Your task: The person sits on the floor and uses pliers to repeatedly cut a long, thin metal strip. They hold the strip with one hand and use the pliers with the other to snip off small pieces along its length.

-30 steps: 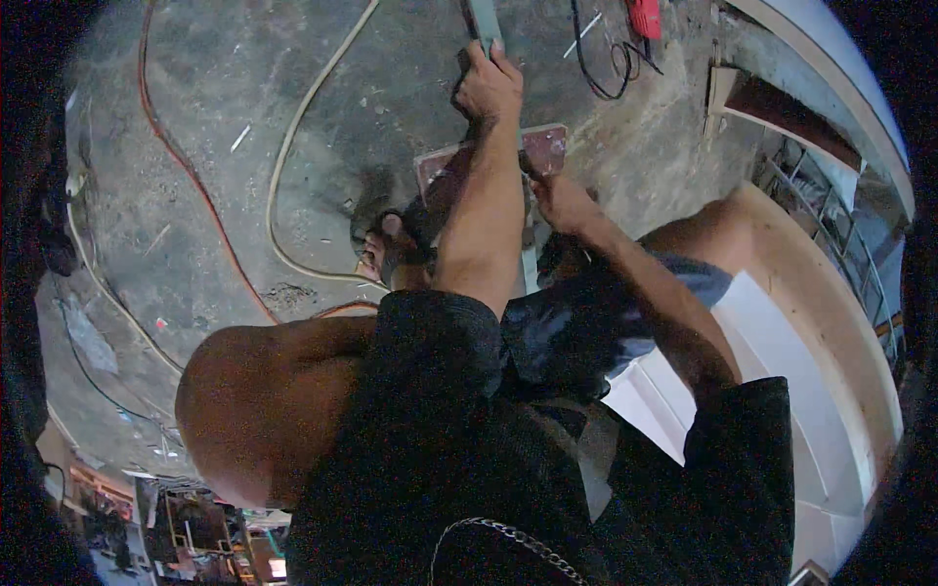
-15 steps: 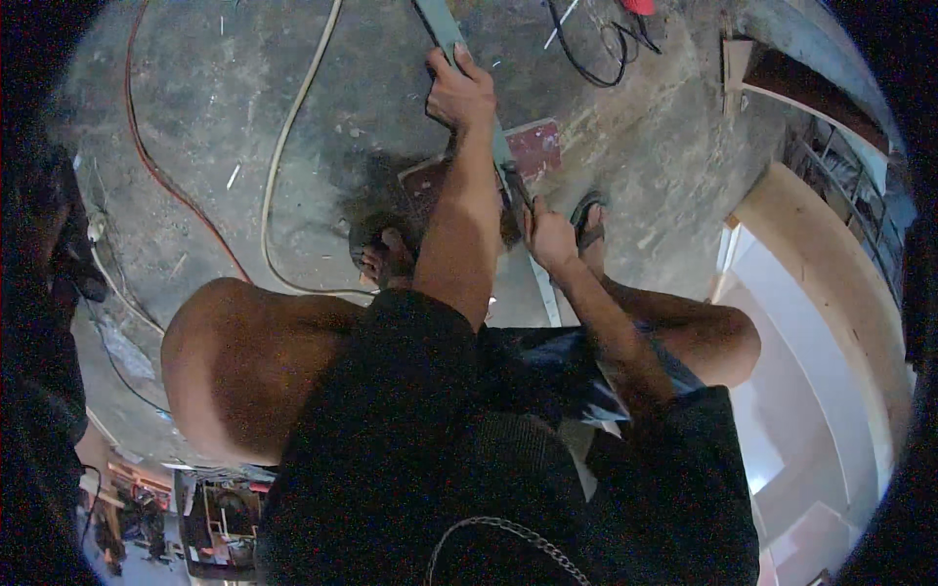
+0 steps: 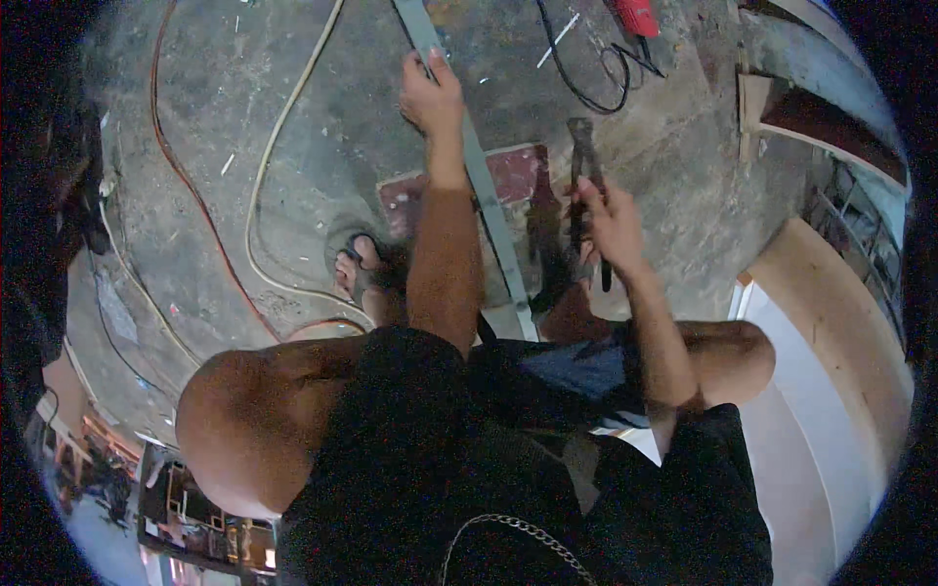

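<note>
A long, narrow grey-green strip runs from the top of the view down between my legs. My left hand is wrapped round its upper part, with the thumb lying along it. To the right of the strip, my right hand is closed round the handles of dark pincers. Their head points up and away from me, apart from the strip. Beneath the strip a dark red flat board lies on the floor.
A pale hose and an orange-red hose curve over the concrete floor at left. A red power tool with a black cord lies at the far right. Curved wooden panels stand at right. My sandalled feet flank the strip.
My right hand has moved the pincers away from the strip, to the right, and their head is now raised clear of it. My left hand still holds the strip.
</note>
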